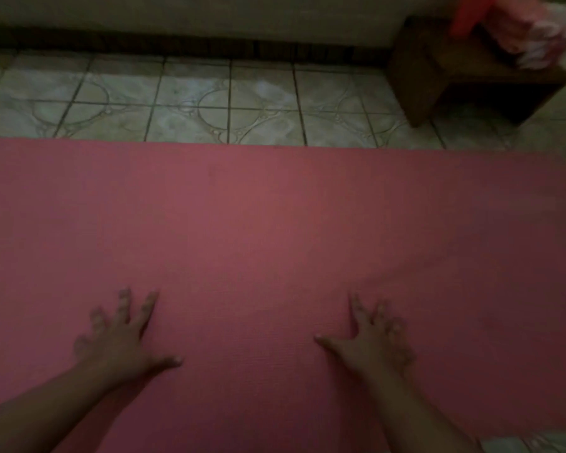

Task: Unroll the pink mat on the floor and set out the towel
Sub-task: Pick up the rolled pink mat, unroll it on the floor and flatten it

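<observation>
The pink mat (pixel 275 217) lies flat on the tiled floor and fills most of the head view from left to right. My left hand (pixel 118 335) rests on the mat at the lower left, fingers spread and straight. My right hand (pixel 370 335) rests on the mat at the lower right, fingers spread too. Neither hand holds anything. A pink and white bundle of cloth (pixel 533 37), possibly the towel, sits on a wooden stool at the top right; it is blurred.
A low dark wooden stool (pixel 464 83) stands on the tiles at the top right, with a red object (pixel 464 14) on it. Patterned floor tiles (pixel 193 103) run beyond the mat's far edge up to a wall with a dark skirting.
</observation>
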A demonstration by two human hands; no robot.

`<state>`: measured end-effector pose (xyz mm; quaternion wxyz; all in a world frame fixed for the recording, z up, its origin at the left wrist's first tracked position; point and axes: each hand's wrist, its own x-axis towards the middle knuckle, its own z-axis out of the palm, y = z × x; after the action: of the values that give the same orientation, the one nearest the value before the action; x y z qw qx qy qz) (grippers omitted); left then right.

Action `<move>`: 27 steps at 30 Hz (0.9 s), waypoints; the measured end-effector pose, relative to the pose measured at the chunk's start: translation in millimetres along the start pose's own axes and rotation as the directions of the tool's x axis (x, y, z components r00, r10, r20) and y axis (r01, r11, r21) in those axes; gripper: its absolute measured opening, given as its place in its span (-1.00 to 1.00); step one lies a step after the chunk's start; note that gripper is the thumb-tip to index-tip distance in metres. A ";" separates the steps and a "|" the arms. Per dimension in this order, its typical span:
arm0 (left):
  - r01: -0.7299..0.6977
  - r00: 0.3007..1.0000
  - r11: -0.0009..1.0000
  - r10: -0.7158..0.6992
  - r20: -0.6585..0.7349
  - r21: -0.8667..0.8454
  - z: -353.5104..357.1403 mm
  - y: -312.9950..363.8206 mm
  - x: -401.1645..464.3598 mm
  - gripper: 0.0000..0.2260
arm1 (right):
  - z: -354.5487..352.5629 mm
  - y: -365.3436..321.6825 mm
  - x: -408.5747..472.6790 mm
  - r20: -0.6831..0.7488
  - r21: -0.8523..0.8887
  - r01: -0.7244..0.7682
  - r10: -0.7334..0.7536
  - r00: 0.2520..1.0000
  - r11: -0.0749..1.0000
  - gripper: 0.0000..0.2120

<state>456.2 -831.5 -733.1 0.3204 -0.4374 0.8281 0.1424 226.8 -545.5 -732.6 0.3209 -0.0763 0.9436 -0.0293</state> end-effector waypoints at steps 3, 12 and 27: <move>-0.012 1.000 1.000 0.012 -0.028 -0.005 5.4 -1.7 7.5 0.13 | 0.1 8.1 11.7 0.016 -0.009 0.004 -0.004 1.000 1.000 0.08; -0.038 0.998 0.999 0.036 -0.046 -0.036 -27.6 13.9 49.9 0.09 | -24.4 -15.5 51.8 -0.007 -0.007 0.002 -0.002 1.000 1.000 0.05; -0.158 0.987 0.986 0.158 -0.007 -0.050 -42.1 28.7 61.8 0.13 | -22.9 -75.5 50.5 0.066 -0.140 0.151 -0.143 0.988 0.979 0.15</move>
<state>390.3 -875.8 -743.1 0.2955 -0.3784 0.8569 0.1874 182.8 -628.1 -736.9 0.3374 -0.1698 0.9258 0.0173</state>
